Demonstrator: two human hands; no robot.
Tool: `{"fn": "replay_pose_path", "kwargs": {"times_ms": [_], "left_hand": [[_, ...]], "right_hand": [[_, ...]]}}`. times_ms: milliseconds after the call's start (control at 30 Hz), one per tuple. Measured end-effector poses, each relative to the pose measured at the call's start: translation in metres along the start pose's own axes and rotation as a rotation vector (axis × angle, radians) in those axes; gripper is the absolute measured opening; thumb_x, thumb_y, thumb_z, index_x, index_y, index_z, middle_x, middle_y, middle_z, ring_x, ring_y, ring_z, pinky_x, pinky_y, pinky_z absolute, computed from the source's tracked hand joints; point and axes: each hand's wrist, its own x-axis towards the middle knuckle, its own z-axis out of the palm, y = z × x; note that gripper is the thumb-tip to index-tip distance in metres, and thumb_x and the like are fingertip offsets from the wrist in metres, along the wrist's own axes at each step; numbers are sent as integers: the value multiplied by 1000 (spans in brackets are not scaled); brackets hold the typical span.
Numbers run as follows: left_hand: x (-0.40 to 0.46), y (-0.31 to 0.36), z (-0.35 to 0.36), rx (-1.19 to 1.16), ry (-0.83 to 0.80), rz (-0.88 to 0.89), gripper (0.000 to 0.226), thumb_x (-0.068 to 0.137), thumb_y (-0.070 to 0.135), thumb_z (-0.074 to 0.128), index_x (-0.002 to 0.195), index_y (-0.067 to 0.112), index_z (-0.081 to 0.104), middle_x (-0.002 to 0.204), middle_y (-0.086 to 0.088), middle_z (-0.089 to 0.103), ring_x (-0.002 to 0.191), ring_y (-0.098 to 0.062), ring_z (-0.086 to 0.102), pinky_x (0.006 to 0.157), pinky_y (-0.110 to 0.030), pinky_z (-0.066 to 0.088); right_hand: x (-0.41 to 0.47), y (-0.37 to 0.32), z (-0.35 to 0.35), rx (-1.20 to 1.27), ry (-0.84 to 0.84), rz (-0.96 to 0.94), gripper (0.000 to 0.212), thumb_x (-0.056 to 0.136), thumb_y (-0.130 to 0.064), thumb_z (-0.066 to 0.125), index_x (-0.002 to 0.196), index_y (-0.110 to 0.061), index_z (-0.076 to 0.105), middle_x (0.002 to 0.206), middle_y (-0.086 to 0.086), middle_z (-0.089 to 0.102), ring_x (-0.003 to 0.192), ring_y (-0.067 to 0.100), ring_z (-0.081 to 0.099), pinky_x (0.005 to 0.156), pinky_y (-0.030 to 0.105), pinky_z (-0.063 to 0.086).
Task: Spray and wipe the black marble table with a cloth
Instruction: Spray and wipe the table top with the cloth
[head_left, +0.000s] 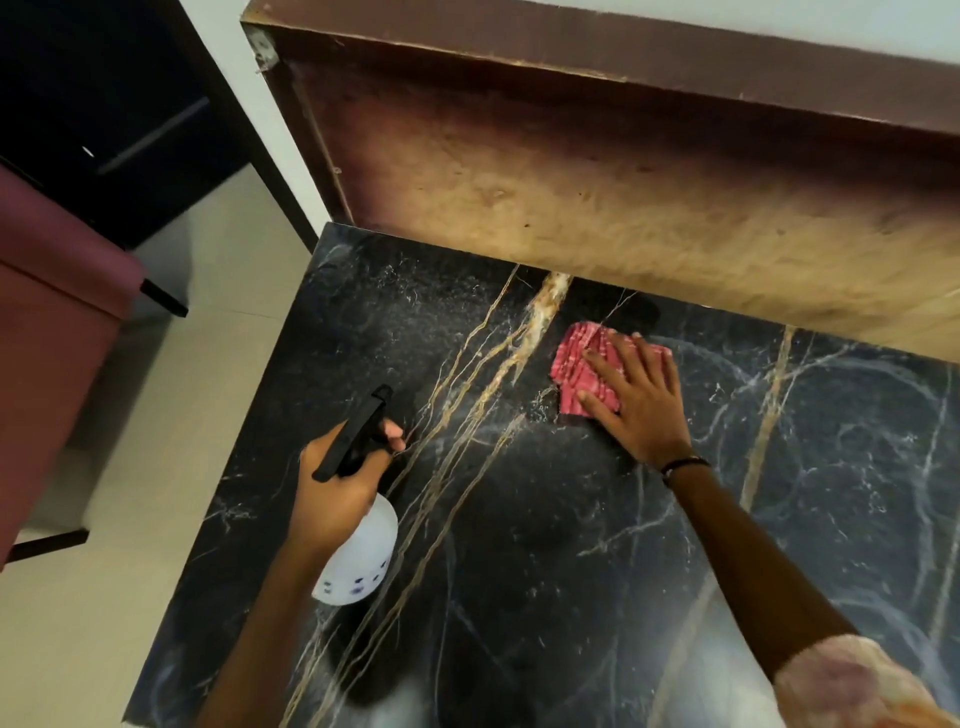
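Hands first: I see the right hand (636, 397) spread flat, pressing the red cloth (582, 364) onto the black marble bench (519, 519) near its far edge; the palm covers part of the cloth. Left hand (337, 478) grips the spray bottle (358, 551), hiding its neck. Bottle markings unreadable. Brown board (597, 171) overhangs the bench's back.

Pale tile floor (156, 364) w/ maroon chair (57, 291) (left), wood board (597, 171).

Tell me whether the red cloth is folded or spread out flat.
Folded. The red cloth shows stacked, pleated layers at its edge and forms a compact pad under the right hand, whose straight fingers press it onto the marble table.
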Motion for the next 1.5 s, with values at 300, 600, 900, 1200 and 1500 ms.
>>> {"fn": "replay_pose_path", "kwargs": {"times_ms": [300, 600, 900, 1200, 1500], "left_hand": [[-20, -4, 1, -33, 1, -36, 28, 86, -16, 50, 88, 7, 65, 63, 9, 68, 46, 2, 59, 78, -66, 42], [-27, -19, -20, -47, -41, 2, 25, 84, -20, 48, 92, -4, 65, 82, -16, 66, 48, 2, 58, 50, -4, 42], [-43, -37, -40, -87, -45, -5, 29, 85, -19, 49, 86, 4, 66, 71, 10, 70, 49, 0, 59, 53, -4, 43], [-49, -35, -59, -26, -97, 40, 22, 84, -18, 50, 92, -3, 64, 78, -1, 68, 50, 2, 60, 51, -19, 48], [-57, -50, -82, 27, -128, 44, 21, 83, -18, 51, 93, -4, 65, 82, -12, 67, 52, 2, 60, 52, -15, 47]], "right_hand": [[31, -103, 7, 61, 2, 46, 65, 89, -67, 18, 145, -36, 31, 158, 9, 19, 145, 37, 13, 114, 61, 0], [-62, -60, 12, -33, -11, -120, 63, 93, -69, 15, 147, -37, 23, 158, 5, 21, 147, 29, 11, 117, 55, 8], [21, -169, 8, 48, 2, 6, 62, 89, -66, 22, 143, -37, 35, 156, 9, 26, 144, 38, 18, 112, 59, -2], [-79, -130, 18, -20, -31, -168, 63, 92, -70, 16, 147, -40, 20, 158, 4, 21, 147, 28, 10, 116, 57, 11], [-8, -219, 11, 82, -35, 134, 67, 89, -68, 14, 147, -37, 25, 159, 6, 13, 146, 37, 5, 112, 58, -9]]}}
